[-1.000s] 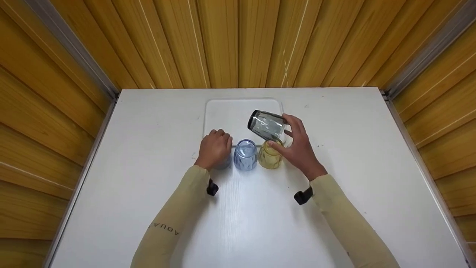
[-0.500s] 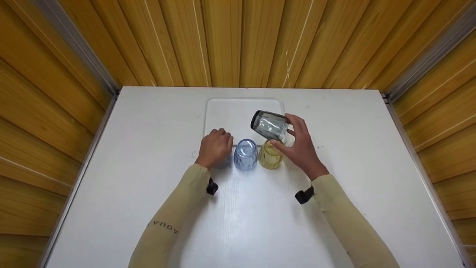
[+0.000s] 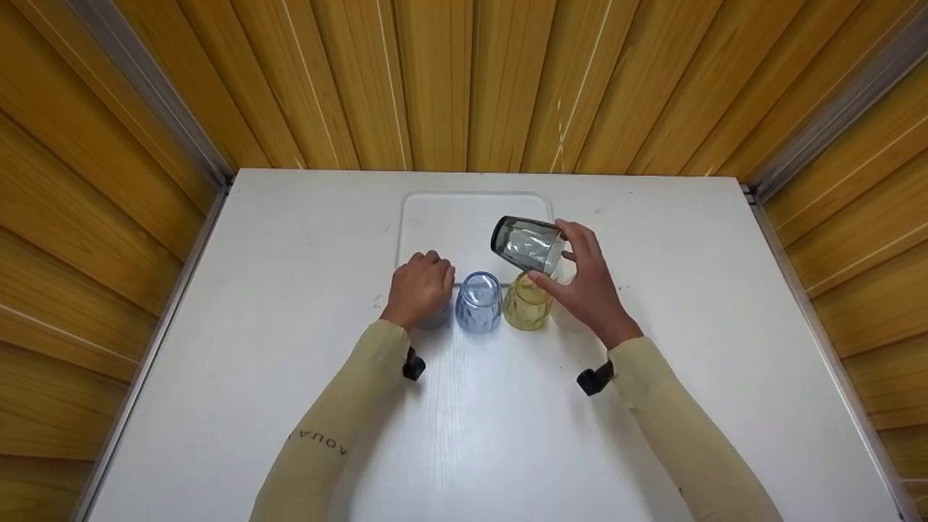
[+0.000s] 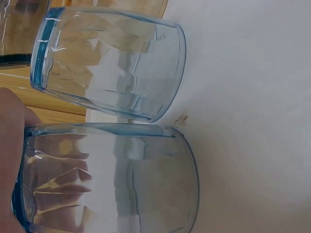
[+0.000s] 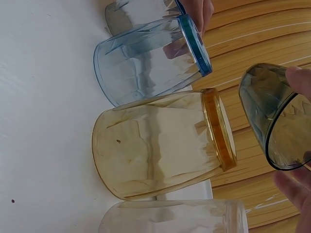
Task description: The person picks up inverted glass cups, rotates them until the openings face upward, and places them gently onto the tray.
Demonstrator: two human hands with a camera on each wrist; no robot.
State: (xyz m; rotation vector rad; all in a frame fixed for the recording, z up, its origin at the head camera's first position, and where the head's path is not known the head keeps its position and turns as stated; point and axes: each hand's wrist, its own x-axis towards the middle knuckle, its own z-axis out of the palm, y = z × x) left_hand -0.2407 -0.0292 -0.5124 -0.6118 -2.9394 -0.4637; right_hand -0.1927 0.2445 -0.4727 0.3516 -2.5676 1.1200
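Note:
My left hand [image 3: 420,290] grips the base of an upturned pale blue glass [image 4: 112,179] from above, hiding most of it in the head view. Beside that stands a blue glass [image 3: 479,304], also bottom up. To its right, a yellow glass [image 3: 528,303] is upside down too. My right hand [image 3: 591,290] holds a grey glass [image 3: 528,243] tilted on its side above the row, thumb and fingers at its rim. The grey base points left. Partly hidden under the right hand is an upturned clear glass [image 5: 175,218], last in the row.
A white tray [image 3: 457,194] lies flat on the white table [image 3: 312,239], just behind the row of glasses. Wood-patterned walls [image 3: 435,87] close off the back and both sides of the table.
My right hand, with the grey glass, has shifted slightly right, and more of the clear glass shows beneath it. My left hand stays in place on the pale blue glass.

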